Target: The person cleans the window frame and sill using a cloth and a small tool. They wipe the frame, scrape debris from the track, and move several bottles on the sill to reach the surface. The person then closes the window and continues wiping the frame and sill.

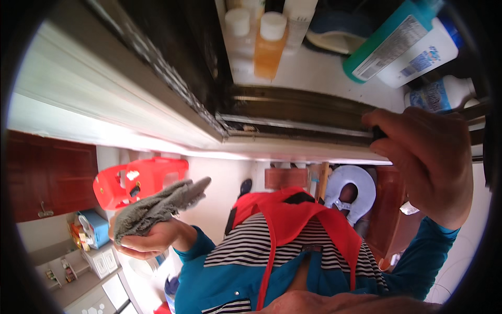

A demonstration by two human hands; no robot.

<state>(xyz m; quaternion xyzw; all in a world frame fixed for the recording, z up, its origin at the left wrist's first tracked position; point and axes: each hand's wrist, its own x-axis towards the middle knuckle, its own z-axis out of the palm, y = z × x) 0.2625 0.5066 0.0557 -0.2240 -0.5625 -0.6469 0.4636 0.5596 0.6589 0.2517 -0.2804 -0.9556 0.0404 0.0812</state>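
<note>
My left hand (151, 237) is raised at the left, bunched around a frayed grey cloth (164, 206). Part of the cloth sticks out past the fingers toward the upper right. At the right, my right hand (429, 153) is at the window track (302, 127), a dirty metal channel along the sill. Between its thumb and forefinger shows the end of a small dark object (379, 134); the rest is hidden by the hand. Grime and pale crumbs lie at the track's corner (235, 127), where a worn dark frame (157, 51) meets it.
Beyond the track, a shelf (310, 74) holds an orange bottle (268, 57), a green bottle (386, 43), a white bottle (425, 59) and a tipped white container (441, 94). A red plastic chair (145, 180), a grey neck pillow (333, 186) and dark red cabinets (51, 172) are in the room.
</note>
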